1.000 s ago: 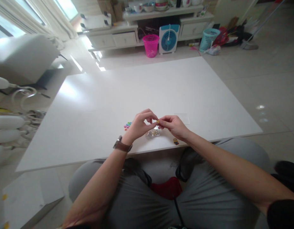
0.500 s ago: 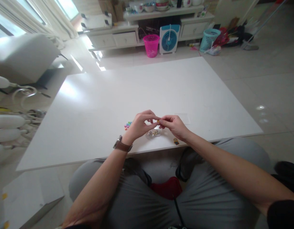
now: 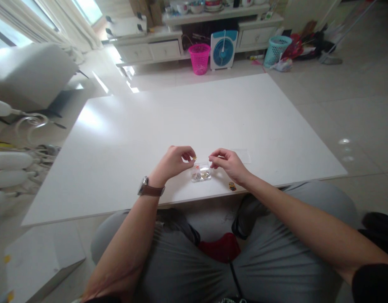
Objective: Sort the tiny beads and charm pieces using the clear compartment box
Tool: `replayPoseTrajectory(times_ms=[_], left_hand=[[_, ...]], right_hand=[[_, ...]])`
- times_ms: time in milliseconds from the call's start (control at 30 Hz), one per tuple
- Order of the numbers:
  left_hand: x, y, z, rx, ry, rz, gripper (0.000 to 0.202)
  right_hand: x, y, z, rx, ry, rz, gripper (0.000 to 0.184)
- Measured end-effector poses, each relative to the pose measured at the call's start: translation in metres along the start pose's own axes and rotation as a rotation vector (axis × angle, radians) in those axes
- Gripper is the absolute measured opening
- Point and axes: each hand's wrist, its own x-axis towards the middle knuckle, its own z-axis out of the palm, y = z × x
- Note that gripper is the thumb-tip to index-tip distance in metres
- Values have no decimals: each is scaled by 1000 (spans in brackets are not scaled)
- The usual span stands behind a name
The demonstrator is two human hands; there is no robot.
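Note:
My left hand (image 3: 175, 162) hovers over the white table (image 3: 187, 122) near its front edge, fingers pinched on a tiny yellow bead (image 3: 194, 158). My right hand (image 3: 228, 164) is a short way to its right, thumb and forefinger pinched together; what they hold, if anything, is too small to see. Between and just below the hands lies a small clear packet (image 3: 201, 174) with metal rings and an orange piece in it. A small yellow figure charm (image 3: 232, 186) lies by my right wrist. A watch with a brown strap is on my left wrist.
A clear flat plastic piece (image 3: 243, 156) lies right of my right hand. Beyond the table stand a pink basket (image 3: 199, 58), a blue and white fan (image 3: 223, 50), a teal basket (image 3: 275, 50) and a white cabinet. A grey sofa is at left.
My hands were touching at the fingertips around the yellow bead; they have drawn apart, the left keeping the bead. The packet between them now shows, and my left hand hides the coloured beads.

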Motion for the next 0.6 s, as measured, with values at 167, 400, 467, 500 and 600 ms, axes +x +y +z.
replayPoseTrajectory(times_ms=[167, 400, 467, 500, 600], left_hand=[[0, -6, 2, 67, -112, -33, 13], [1, -13, 7, 134, -192, -39, 11], [0, -14, 9, 154, -200, -31, 10], [0, -15, 10, 169, -213, -29, 10], [-1, -17, 14, 228, -265, -33, 13]], right_hand=[[-1, -2, 1, -11, -2, -9, 35], [1, 1, -1, -36, 10, -5, 32], [1, 1, -1, -42, 11, -7, 31], [1, 1, 0, -46, 7, -11, 30], [1, 0, 1, -66, -10, -21, 29]])
